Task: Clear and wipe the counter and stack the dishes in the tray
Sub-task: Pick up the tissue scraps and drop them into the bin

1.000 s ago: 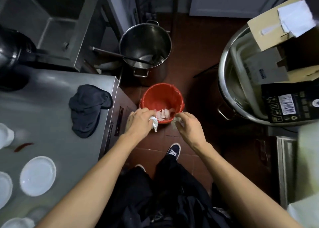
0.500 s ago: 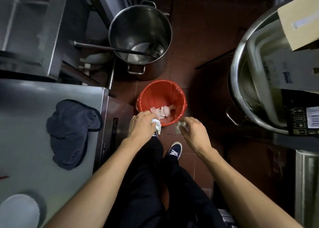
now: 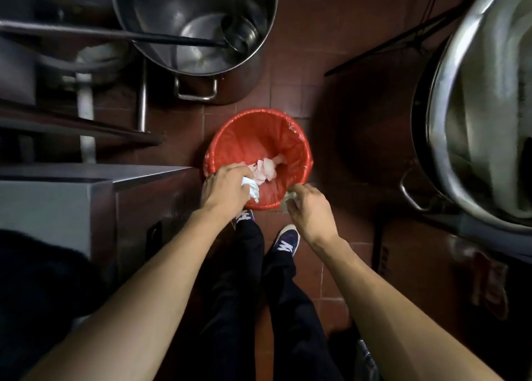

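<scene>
A red-lined bin (image 3: 259,133) stands on the floor and holds several pale scraps of paper (image 3: 267,169). My left hand (image 3: 224,189) is over the bin's near left rim and grips a crumpled white tissue (image 3: 251,189). My right hand (image 3: 309,212) is at the bin's near right rim and pinches a small pale scrap (image 3: 288,200). The steel counter (image 3: 57,196) shows only as a corner at the left; a dark cloth (image 3: 34,265) lies on it at the frame's edge. The dishes are out of view.
A tall steel pot (image 3: 195,35) with a ladle inside stands behind the bin. A very large steel pot (image 3: 475,107) fills the right side. Dark red floor tiles (image 3: 325,72) lie between them. My legs and shoes are below the bin.
The view has tilted down and closed in on the bin, so the counter and cloth slid off to the left. Both hands moved over the bin's near rim, still holding their scraps.
</scene>
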Demonstrator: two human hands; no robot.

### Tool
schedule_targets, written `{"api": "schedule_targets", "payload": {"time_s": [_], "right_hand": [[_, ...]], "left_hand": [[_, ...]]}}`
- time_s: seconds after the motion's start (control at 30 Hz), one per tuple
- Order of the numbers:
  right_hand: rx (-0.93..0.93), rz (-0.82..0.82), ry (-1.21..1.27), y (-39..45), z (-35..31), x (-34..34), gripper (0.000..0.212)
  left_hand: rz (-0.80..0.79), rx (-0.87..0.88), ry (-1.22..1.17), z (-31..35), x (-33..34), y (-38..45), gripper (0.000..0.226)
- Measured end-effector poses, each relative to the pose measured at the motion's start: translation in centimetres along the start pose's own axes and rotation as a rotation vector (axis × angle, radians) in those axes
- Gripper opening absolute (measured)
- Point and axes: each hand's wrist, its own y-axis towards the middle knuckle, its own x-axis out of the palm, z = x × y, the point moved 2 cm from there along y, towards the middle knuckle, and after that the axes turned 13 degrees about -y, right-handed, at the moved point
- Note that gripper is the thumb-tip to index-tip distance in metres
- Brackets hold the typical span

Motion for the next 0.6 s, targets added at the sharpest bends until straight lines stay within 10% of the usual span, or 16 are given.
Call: {"api": "schedule_targets", "payload": {"time_s": [0.6], "right_hand": [[-0.006,-0.104,-0.072,5.8,2.8,5.0,0.038]], "left_hand": [[-0.066,-0.088,0.001,-5.2,4.9,4.9,0.034]]}}
